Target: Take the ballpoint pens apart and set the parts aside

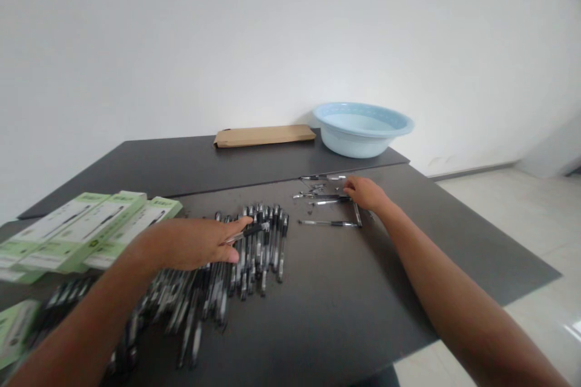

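- Left hand (200,245), left of centre: grip clamped on a clear-and-black plastic pen (251,231), by piled pens (218,296).
- Right hand (364,193), right of centre: at scattered pens (327,223) on the dark grey surface (345,290); cannot tell its grip.

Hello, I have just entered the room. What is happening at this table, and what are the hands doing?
A person is handling pens. The left hand holds a single pen above the pen pile. The right hand reaches to some loose pens farther right; whether it grips one is unclear. Green-and-white boxes lie at the left, and a blue basin stands at the back, beside a flat cardboard piece.
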Tool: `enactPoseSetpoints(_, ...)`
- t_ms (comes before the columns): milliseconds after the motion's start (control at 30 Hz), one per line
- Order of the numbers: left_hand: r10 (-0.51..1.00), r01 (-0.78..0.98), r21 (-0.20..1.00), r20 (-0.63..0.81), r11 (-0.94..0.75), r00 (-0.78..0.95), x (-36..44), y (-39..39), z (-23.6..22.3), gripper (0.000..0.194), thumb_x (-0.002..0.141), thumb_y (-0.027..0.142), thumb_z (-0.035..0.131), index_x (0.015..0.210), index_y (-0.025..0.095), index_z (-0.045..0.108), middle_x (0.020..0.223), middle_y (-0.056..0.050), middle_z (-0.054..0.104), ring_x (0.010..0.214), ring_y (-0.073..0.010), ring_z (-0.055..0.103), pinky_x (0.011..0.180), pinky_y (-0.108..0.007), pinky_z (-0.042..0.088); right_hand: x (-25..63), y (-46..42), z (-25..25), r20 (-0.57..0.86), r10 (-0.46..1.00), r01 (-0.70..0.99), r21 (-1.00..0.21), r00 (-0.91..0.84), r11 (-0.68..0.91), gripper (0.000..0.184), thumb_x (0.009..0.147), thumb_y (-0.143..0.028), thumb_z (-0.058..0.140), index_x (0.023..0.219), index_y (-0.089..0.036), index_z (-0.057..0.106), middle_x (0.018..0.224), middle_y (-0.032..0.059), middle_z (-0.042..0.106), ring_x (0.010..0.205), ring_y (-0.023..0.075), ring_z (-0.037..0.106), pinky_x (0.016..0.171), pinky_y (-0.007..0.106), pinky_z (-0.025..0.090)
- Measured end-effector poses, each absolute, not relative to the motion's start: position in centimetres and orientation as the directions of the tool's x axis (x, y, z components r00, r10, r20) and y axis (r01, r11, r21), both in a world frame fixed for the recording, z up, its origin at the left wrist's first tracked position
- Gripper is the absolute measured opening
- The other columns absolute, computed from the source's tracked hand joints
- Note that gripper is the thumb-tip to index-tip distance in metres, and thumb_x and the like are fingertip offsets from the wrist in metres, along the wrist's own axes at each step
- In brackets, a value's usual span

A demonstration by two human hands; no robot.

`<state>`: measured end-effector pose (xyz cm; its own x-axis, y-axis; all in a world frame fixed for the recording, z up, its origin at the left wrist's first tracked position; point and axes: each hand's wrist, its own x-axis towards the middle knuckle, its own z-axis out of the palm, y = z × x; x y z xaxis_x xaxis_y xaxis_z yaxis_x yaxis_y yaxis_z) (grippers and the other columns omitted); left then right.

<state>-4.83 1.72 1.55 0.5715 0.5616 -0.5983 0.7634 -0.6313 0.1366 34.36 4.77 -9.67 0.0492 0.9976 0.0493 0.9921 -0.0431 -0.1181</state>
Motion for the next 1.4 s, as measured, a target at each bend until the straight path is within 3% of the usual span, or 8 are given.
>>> enactPoseSetpoints(133, 0.565, 0.769, 0.132, -0.603, -0.625, 0.563, -4.7, 1.6, 1.6, 0.071, 0.091, 0.044, 0.038, 0.148, 0.012, 0.009, 0.137, -0.017, 0.048, 0.119, -0.0270, 0.050, 0.095, -0.036, 0.039, 32.4, 4.7, -9.8, 0.049, 0.998, 0.995, -0.092, -0.034, 0.038, 0.022, 0.088, -0.029, 0.048, 0.096, -0.019, 0.065, 0.102, 0.0082, 0.066, 0.092, 0.0190, 0.058, 0.078, 0.027, 0.039)
enactPoseSetpoints(367, 0.566, 0.771, 0.126, -0.607, -0.625, 0.558, -4.8, 1.6, 1.4, 0.071, 0.091, 0.044, 0.039, 0.148, 0.014, 0.009, 0.135, -0.017, 0.050, 0.119, -0.0267, 0.051, 0.094, -0.035, 0.040, 29.8, 4.6, -10.1, 0.078, 0.993, 0.996, -0.002, -0.090, 0.090, 0.022, 0.087, -0.028, 0.049, 0.102, -0.021, 0.064, 0.110, 0.0097, 0.062, 0.110, 0.0268, 0.050, 0.089, 0.038, 0.037)
enactPoseSetpoints(833, 0.582, 0.773, 0.095, -0.602, -0.628, 0.547, -4.7, 1.4, 1.3, 0.069, 0.091, 0.045, 0.040, 0.148, 0.017, 0.014, 0.131, -0.015, 0.055, 0.115, -0.0288, 0.054, 0.089, -0.036, 0.043, 28.5, 4.2, -9.3, 0.051, 0.983, 0.978, 0.125, -0.177, 0.169, 0.022, 0.090, -0.028, 0.044, 0.099, -0.015, 0.061, 0.108, 0.0130, 0.063, 0.106, 0.0274, 0.054, 0.088, 0.035, 0.039)
enactPoseSetpoints(1400, 0.578, 0.767, 0.072, -0.614, -0.637, 0.538, -4.4, 1.0, 1.6, 0.063, 0.091, 0.041, 0.041, 0.147, 0.019, 0.021, 0.130, -0.014, 0.056, 0.113, -0.0287, 0.055, 0.087, -0.036, 0.044, 28.4, 4.0, -9.4, 0.029, 0.979, 0.970, 0.146, -0.200, 0.194, 0.022, 0.091, -0.028, 0.043, 0.101, -0.016, 0.059, 0.107, 0.0130, 0.063, 0.103, 0.0267, 0.055, 0.085, 0.035, 0.041)
